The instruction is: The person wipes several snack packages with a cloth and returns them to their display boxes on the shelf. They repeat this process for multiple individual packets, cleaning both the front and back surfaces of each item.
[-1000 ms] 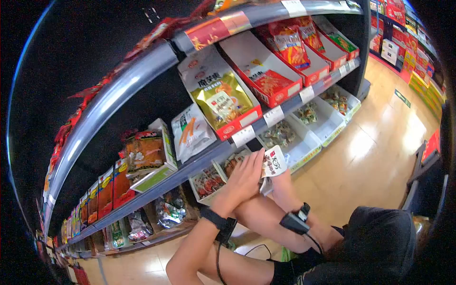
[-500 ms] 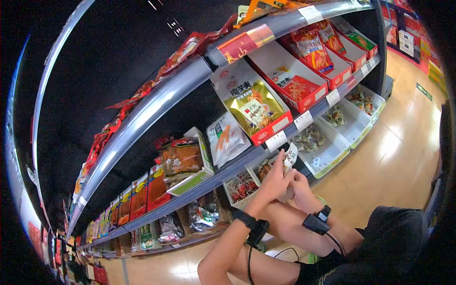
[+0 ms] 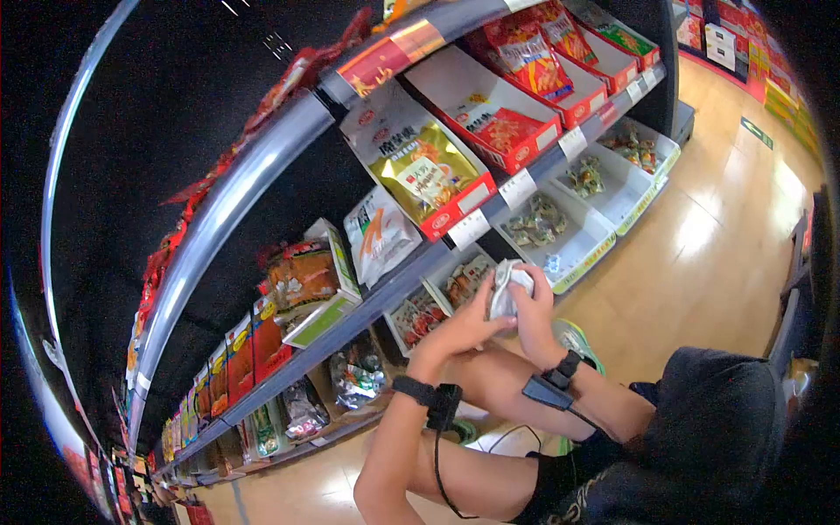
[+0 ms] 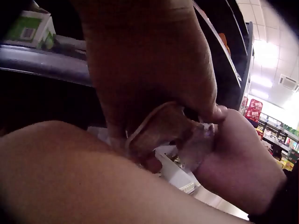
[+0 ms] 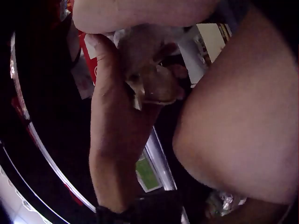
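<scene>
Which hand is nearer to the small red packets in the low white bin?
Left. In the head view, the left hand appears just right of the red packets; the right hand is farther right, beyond the left one.

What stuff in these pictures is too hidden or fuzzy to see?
- The whole packet: head view, left hand and right hand cover parts.
- Any words on the packet: right wrist view, too dark and blurred.
- Price labels: head view, too small to read.
- Upper rail: head view, cut off by the top edge.
</scene>
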`<move>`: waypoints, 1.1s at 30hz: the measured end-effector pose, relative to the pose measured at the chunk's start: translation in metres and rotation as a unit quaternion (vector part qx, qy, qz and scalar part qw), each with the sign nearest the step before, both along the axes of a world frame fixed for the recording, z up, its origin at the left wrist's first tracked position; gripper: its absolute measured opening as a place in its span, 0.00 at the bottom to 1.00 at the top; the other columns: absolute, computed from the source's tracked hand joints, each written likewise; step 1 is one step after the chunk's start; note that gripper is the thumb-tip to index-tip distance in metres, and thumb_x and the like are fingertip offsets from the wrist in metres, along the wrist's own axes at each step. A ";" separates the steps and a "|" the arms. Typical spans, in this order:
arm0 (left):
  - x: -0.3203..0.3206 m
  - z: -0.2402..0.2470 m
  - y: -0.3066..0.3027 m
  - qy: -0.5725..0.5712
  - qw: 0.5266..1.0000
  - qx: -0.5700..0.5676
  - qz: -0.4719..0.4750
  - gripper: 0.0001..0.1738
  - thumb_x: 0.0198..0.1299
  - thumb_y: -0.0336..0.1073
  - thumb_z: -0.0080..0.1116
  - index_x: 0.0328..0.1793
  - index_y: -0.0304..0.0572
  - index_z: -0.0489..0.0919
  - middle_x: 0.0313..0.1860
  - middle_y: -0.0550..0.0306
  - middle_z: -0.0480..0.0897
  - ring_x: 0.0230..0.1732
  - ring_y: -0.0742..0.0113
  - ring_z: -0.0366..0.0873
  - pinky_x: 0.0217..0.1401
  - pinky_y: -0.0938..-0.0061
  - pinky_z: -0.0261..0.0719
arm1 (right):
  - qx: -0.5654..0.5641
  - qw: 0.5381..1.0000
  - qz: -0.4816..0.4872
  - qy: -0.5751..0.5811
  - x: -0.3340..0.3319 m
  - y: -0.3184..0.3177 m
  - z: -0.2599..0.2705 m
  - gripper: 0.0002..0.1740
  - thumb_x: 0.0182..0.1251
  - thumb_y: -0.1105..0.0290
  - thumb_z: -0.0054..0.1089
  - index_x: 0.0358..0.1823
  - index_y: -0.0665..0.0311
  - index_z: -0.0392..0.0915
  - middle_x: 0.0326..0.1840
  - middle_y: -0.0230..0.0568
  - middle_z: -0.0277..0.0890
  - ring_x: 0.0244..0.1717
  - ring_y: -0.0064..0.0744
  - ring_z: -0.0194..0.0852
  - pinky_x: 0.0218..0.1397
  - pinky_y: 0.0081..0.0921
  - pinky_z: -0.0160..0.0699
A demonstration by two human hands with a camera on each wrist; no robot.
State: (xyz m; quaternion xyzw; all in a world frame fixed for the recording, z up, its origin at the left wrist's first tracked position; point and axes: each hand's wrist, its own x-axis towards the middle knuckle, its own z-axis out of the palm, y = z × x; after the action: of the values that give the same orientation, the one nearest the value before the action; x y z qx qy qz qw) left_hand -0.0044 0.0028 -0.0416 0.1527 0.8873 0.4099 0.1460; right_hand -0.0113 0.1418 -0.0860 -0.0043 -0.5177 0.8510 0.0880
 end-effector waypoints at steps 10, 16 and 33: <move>0.005 0.004 0.013 0.056 0.983 0.162 0.072 0.42 0.69 0.43 0.52 0.81 0.41 0.44 0.74 0.35 0.57 0.75 0.48 0.55 0.76 0.63 0.52 | 0.082 0.989 0.119 0.035 -0.010 0.019 0.018 0.17 0.61 0.78 0.57 0.53 0.67 0.74 0.45 0.36 0.76 0.46 0.24 0.72 0.49 0.23 0.74; 0.004 0.002 0.021 0.155 0.969 0.037 0.191 0.41 0.68 0.41 0.52 0.80 0.36 0.45 0.72 0.32 0.55 0.73 0.44 0.56 0.76 0.61 0.52 | 0.072 0.963 0.258 0.024 -0.018 0.025 0.011 0.16 0.61 0.74 0.61 0.51 0.68 0.76 0.40 0.32 0.78 0.40 0.19 0.73 0.44 0.21 0.75; -0.015 0.014 0.033 0.391 0.901 -0.144 0.119 0.34 0.60 0.48 0.59 0.72 0.48 0.68 0.52 0.41 0.70 0.53 0.42 0.72 0.53 0.57 0.71 | -0.189 0.944 0.267 -0.041 -0.025 0.020 -0.006 0.19 0.64 0.76 0.56 0.57 0.70 0.74 0.46 0.36 0.79 0.42 0.24 0.77 0.46 0.22 0.78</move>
State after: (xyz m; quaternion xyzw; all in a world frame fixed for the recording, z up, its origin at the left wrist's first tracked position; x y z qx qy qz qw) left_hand -0.0192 0.0354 -0.0277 0.1717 0.9339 0.1991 -0.2423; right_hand -0.0359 0.1615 -0.0921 0.0824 -0.3329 0.9245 -0.1663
